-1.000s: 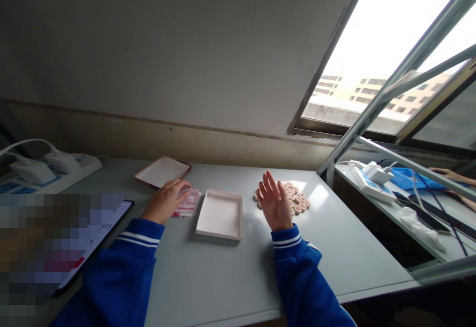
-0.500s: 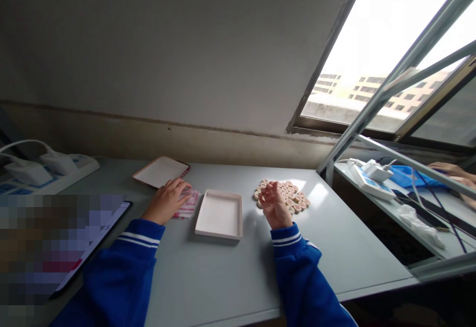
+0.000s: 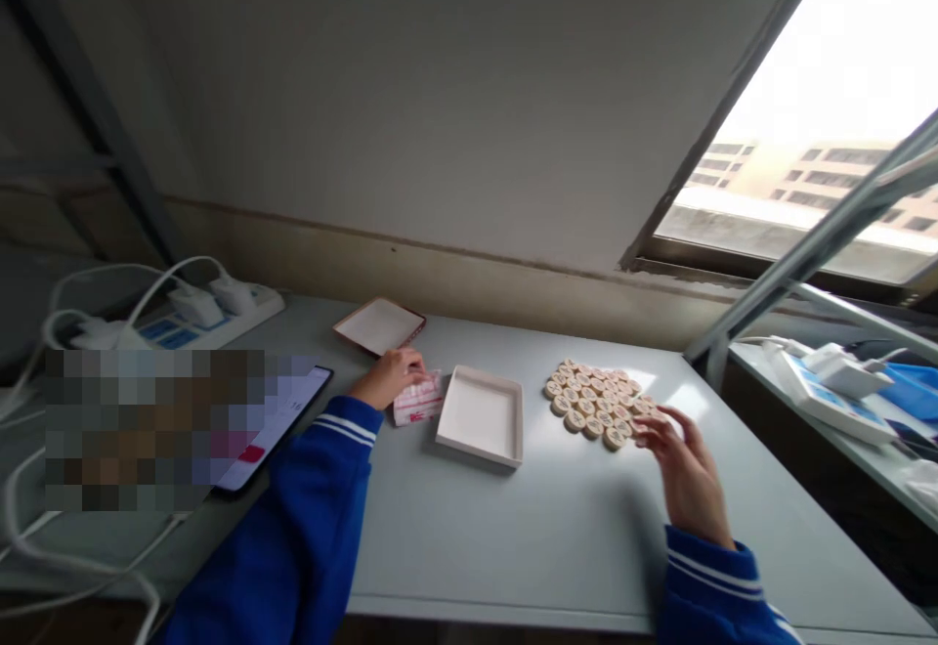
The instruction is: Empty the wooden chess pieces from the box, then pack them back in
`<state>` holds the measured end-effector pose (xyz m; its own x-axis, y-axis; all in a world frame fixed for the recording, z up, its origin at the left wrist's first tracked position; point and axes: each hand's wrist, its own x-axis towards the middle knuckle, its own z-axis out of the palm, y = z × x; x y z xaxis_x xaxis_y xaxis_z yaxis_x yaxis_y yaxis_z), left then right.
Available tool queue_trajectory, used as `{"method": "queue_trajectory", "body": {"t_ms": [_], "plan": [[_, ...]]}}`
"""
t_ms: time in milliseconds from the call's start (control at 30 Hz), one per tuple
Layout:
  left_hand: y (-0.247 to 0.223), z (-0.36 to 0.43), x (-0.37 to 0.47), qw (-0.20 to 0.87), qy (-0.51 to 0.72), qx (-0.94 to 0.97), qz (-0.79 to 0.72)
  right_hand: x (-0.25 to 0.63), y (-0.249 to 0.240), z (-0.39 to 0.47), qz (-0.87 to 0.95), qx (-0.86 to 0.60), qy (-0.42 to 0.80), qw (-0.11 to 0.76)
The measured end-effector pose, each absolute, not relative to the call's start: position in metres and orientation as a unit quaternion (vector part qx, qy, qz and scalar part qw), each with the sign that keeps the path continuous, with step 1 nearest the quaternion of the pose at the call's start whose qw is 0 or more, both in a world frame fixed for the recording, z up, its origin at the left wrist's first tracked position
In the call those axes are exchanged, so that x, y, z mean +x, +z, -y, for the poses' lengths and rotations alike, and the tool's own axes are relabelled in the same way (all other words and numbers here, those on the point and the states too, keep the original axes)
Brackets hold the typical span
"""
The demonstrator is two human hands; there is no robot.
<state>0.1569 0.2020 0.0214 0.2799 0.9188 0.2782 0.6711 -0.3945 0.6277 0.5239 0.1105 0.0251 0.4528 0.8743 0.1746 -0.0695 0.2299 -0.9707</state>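
Right hand (image 3: 685, 474), fingers loosely spread and gripping nothing, touches the near edge of a cluster of round wooden discs (image 3: 597, 404), all outside the empty white tray (image 3: 482, 415); left hand (image 3: 390, 375) lies flat on a folded paper (image 3: 417, 401)

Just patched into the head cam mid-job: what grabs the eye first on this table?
The cluster of round wooden discs laid flat at the right of the grey table, with the right hand at its near edge. Left of it sits an empty white tray, and further left the left hand rests on a red-and-white packet.
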Motion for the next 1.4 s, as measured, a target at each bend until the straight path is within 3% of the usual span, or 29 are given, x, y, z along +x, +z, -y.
{"method": "queue_trajectory", "body": {"t_ms": [200,333,467,567,733,933,1167,1400], "plan": [[0.066,-0.192,0.160,0.270,0.501,0.673,-0.472,0.559,0.015,-0.085,0.497,-0.647,0.168,0.554],[0.075,-0.184,0.201,0.348,0.429,0.747,-0.369,0.522,0.038,-0.099,0.594,-0.584,0.193,0.518],[0.053,-0.184,0.243,0.219,0.299,0.838,-0.400,0.466,0.050,-0.124,0.683,-0.502,0.288,0.445],[0.031,-0.187,0.253,0.148,0.247,0.851,-0.440,0.439,0.047,-0.138,0.710,-0.485,0.284,0.423],[0.019,-0.188,0.249,0.084,0.251,0.877,-0.401,0.440,0.035,-0.142,0.731,-0.497,0.237,0.403],[0.039,-0.180,0.243,-0.011,0.254,0.865,-0.432,0.450,0.026,-0.139,0.760,-0.497,0.169,0.382],[0.060,-0.115,0.126,-0.056,0.358,0.713,-0.600,0.454,0.008,-0.140,0.792,-0.481,0.108,0.360],[0.036,-0.065,-0.005,-0.044,0.285,0.654,-0.699,0.460,0.003,-0.138,0.825,-0.475,0.009,0.307]]}}
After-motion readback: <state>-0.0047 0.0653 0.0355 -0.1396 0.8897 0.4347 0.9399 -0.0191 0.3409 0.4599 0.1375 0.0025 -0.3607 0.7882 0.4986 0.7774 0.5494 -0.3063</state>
